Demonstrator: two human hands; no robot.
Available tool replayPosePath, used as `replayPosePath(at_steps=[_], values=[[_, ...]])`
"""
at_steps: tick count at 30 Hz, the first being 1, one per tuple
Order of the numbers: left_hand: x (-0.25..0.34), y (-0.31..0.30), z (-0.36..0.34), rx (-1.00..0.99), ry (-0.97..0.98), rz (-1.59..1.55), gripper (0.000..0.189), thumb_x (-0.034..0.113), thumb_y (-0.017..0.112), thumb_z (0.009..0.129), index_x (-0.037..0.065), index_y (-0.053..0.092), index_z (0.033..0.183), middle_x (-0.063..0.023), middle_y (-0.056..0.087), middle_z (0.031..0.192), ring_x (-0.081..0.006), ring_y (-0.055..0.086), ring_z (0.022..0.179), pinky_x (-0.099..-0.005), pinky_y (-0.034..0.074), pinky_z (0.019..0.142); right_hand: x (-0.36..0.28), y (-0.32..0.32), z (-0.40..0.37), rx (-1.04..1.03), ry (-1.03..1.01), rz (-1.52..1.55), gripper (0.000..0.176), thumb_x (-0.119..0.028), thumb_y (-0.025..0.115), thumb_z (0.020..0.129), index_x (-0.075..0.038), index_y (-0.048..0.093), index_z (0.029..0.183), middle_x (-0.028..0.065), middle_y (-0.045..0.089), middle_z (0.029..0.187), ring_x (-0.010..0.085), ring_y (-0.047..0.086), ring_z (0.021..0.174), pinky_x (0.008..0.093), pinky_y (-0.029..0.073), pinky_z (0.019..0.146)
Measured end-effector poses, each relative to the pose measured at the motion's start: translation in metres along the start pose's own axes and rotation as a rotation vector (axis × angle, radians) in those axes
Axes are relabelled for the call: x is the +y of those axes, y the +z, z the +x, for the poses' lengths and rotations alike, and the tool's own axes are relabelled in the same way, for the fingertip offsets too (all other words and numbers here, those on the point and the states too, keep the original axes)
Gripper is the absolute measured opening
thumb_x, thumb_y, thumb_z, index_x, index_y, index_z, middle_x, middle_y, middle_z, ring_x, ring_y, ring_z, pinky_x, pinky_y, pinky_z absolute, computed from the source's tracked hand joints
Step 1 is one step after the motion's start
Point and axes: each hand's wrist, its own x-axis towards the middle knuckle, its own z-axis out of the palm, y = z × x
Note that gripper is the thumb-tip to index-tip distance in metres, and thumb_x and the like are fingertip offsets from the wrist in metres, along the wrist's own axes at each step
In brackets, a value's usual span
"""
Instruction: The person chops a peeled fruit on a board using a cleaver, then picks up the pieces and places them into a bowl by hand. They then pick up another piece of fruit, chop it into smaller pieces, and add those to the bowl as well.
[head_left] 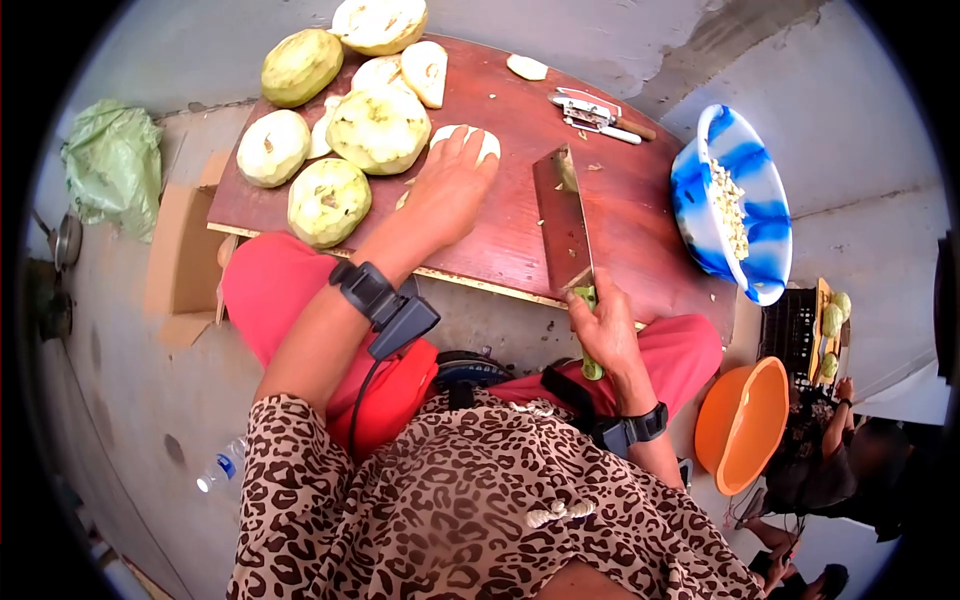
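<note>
My left hand (452, 190) reaches across the red-brown board (480, 240), fingers laid over a pale cut fruit piece (487, 146) and holding it against the surface. My right hand (610, 325) is wrapped around the green handle of a cleaver (566, 215). Its broad blade points away from me over the board, apart from the piece, with small bits stuck to it. Left of my left hand sit several peeled pale-green fruits, among them a large one (378, 130) and a smaller one (328, 203). A cut wedge (425, 73) lies behind them.
A blue-and-white bowl (720, 262) with chopped pale bits (728, 210) stands at the right. Peelers (597, 116) and a thin slice (527, 67) lie at the back. An orange basin (740, 425), a cardboard box (185, 255) and another person (830, 460) are nearby.
</note>
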Motion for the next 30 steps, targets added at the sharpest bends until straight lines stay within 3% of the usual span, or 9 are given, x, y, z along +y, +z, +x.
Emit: replayPosePath(at_steps=[4, 10, 16, 19, 22, 25, 30], values=[[-0.005, 0.007, 0.007, -0.005, -0.011, 0.019, 0.052, 0.002, 0.062, 0.080, 0.001, 0.049, 0.131, -0.0271, 0.041, 0.142, -0.0443, 0.035, 0.134, -0.0497, 0.029, 0.113, 0.005, 0.002, -0.001, 0.006, -0.025, -0.018, 0.019, -0.009, 0.061, 0.089, 0.002, 0.055, 0.104, 0.0189, 0.056, 0.062, 0.0299, 0.056, 0.052, 0.0405, 0.042, 0.053], [-0.012, -0.010, 0.017, -0.234, -0.125, 0.000, 0.056, 0.000, 0.053, 0.085, 0.008, 0.046, 0.140, -0.0288, 0.035, 0.148, -0.0455, 0.032, 0.138, -0.0482, 0.028, 0.114, -0.002, 0.004, -0.002, 0.016, -0.126, -0.043, 0.018, -0.006, 0.060, 0.089, 0.002, 0.052, 0.103, 0.0221, 0.058, 0.068, 0.0389, 0.058, 0.059, 0.0417, 0.044, 0.056], [-0.017, 0.001, 0.020, -0.268, -0.155, 0.021, 0.062, 0.004, 0.057, 0.084, 0.010, 0.043, 0.144, -0.0299, 0.029, 0.151, -0.0453, 0.027, 0.141, -0.0467, 0.027, 0.115, 0.001, 0.003, -0.003, 0.001, -0.080, -0.069, 0.016, -0.005, 0.059, 0.089, 0.001, 0.049, 0.101, 0.0230, 0.058, 0.070, 0.0422, 0.059, 0.063, 0.0423, 0.045, 0.058], [-0.018, -0.003, 0.023, -0.259, -0.144, 0.016, 0.064, 0.004, 0.059, 0.082, 0.010, 0.044, 0.143, -0.0295, 0.035, 0.147, -0.0443, 0.033, 0.137, -0.0462, 0.030, 0.113, -0.001, 0.002, -0.003, 0.008, -0.101, -0.059, 0.016, -0.004, 0.059, 0.089, 0.001, 0.048, 0.100, 0.0231, 0.058, 0.071, 0.0422, 0.060, 0.065, 0.0422, 0.045, 0.058], [-0.016, -0.009, 0.029, -0.319, -0.136, -0.005, 0.064, 0.004, 0.062, 0.080, 0.009, 0.046, 0.141, -0.0264, 0.047, 0.132, -0.0407, 0.044, 0.124, -0.0459, 0.037, 0.104, -0.001, 0.003, -0.004, 0.011, -0.106, -0.047, 0.016, -0.004, 0.059, 0.089, 0.001, 0.048, 0.100, 0.0233, 0.058, 0.072, 0.0426, 0.060, 0.066, 0.0422, 0.045, 0.058], [-0.016, -0.004, 0.027, -0.210, -0.100, -0.003, 0.063, 0.004, 0.066, 0.077, 0.009, 0.050, 0.137, -0.0212, 0.053, 0.116, -0.0359, 0.049, 0.109, -0.0446, 0.041, 0.094, 0.001, 0.004, -0.004, 0.017, -0.100, -0.052, 0.016, -0.004, 0.058, 0.090, 0.001, 0.048, 0.101, 0.0228, 0.058, 0.071, 0.0426, 0.060, 0.065, 0.0423, 0.045, 0.058], [-0.002, -0.011, 0.021, -0.066, -0.022, -0.053, 0.063, 0.008, 0.074, 0.070, 0.007, 0.053, 0.130, -0.0186, 0.053, 0.111, -0.0342, 0.050, 0.104, -0.0430, 0.042, 0.089, -0.001, 0.002, -0.003, 0.032, -0.129, -0.096, 0.016, -0.005, 0.059, 0.090, 0.001, 0.049, 0.101, 0.0221, 0.058, 0.069, 0.0414, 0.059, 0.062, 0.0425, 0.045, 0.056]])
